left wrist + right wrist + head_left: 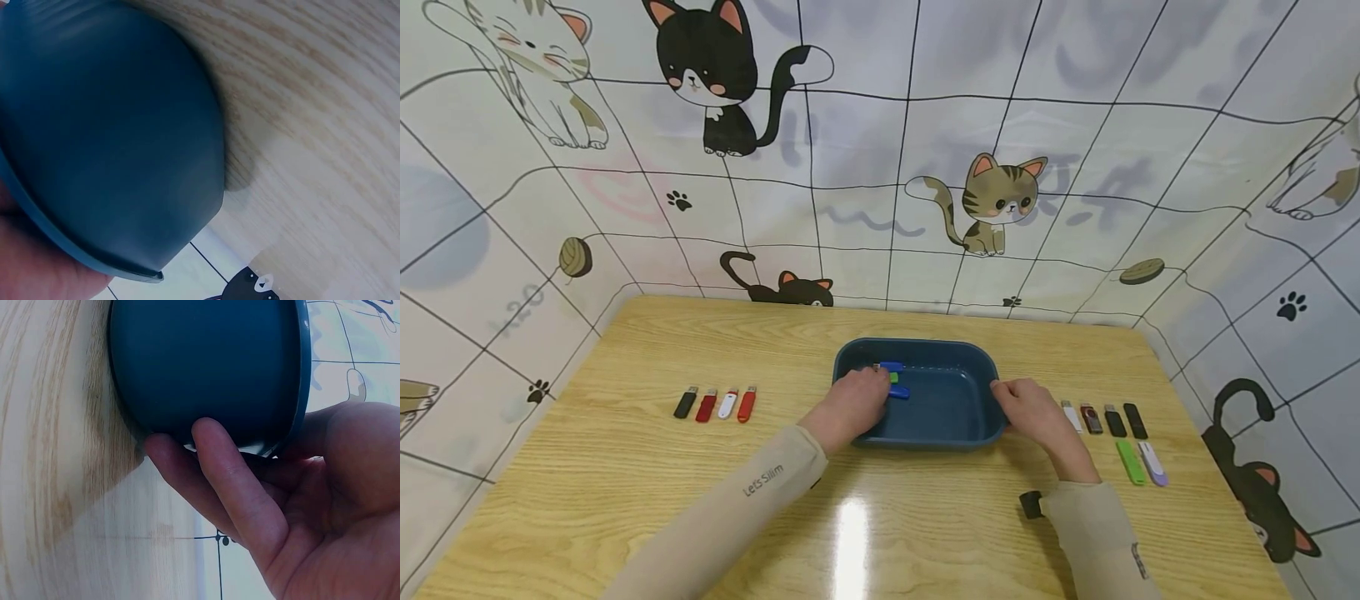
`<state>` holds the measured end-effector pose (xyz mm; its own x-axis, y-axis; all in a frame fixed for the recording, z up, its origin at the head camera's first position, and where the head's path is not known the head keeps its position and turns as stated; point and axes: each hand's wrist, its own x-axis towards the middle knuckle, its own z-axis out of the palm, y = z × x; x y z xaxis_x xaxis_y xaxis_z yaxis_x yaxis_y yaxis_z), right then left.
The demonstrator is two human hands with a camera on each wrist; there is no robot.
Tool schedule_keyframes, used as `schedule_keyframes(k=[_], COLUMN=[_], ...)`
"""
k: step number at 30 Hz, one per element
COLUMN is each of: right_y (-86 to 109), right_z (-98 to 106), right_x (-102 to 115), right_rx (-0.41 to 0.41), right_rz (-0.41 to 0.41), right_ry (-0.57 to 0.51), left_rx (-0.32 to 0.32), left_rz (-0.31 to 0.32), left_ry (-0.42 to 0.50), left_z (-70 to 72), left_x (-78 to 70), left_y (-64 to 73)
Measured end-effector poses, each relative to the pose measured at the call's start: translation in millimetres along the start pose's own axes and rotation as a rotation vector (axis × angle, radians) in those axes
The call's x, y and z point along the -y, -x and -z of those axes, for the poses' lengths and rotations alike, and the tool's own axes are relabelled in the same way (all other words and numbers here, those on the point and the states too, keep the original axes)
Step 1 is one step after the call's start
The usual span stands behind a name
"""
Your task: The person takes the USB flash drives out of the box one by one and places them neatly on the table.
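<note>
A dark blue rectangular tray [947, 443] stands on the wooden table, with several USB sticks in its left part. A blue USB stick [891, 367], a bit of a green one [893, 378] and another blue one [899, 392] show beside my left hand [853, 404]. That hand reaches over the tray's left rim, its fingertips down among the sticks; what they touch is hidden. With my right hand [1030, 408] I grip the tray's right end, thumb over the rim. In the right wrist view its fingers [234, 481] lie against the outer wall.
Left of the tray, a row holds a black USB stick [685, 403], a red one [707, 407], a white one [727, 404] and another red one [747, 405]. On the right lie several more, including a green one [1130, 463] and a white-and-purple one [1153, 464]. A cat-patterned curtain [865, 200] surrounds the table.
</note>
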<state>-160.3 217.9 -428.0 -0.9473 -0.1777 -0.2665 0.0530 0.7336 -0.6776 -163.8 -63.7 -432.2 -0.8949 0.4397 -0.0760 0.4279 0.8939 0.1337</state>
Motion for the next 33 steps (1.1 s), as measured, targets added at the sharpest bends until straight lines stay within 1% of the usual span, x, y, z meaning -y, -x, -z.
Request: schedule_keyframes(k=[7,10,17,20,25,28,32,33], right_y=[0.6,0.4,0.3,0.6,1.4,1.7,1.3,1.3], right_z=[0.7,0.2,0.2,0.8,0.4,-0.1,0.8,1.0], right_x=[0.3,0.4,0.2,0.3,0.5,0.4,0.2,0.0], right_rx=[0.006,0.008,0.002,0.003,0.002,0.0,0.003,0.002], right_rz=[0.003,0.0,0.004,0.009,0.006,0.001,0.005,0.006], right_ry=[-0.006,-0.007,0.004,0.007,-0.001,-0.003,-0.004,-0.005], left_rx=[-0.038,-0.047,-0.03,-0.037,-0.088,-0.137,-0.188,-0.192], left_rz=[-0.022,-0.032,-0.039,-0.036,-0.031,-0.023,0.002,0.008], left_ry=[-0.038,-0.039,-0.017,-0.018,-0.009,0.027,0.109,0.132], left_z=[-1.8,-3.4,-4.3,-3.0,-0.1,2.2,7.9,9.8], left_x=[-0.3,0.1,0.8,0.4,-0.9,-0.9,-0.5,-0.2], left_y=[0.3,0.4,1.3,1.3,1.8,3.6,5.9,6.6])
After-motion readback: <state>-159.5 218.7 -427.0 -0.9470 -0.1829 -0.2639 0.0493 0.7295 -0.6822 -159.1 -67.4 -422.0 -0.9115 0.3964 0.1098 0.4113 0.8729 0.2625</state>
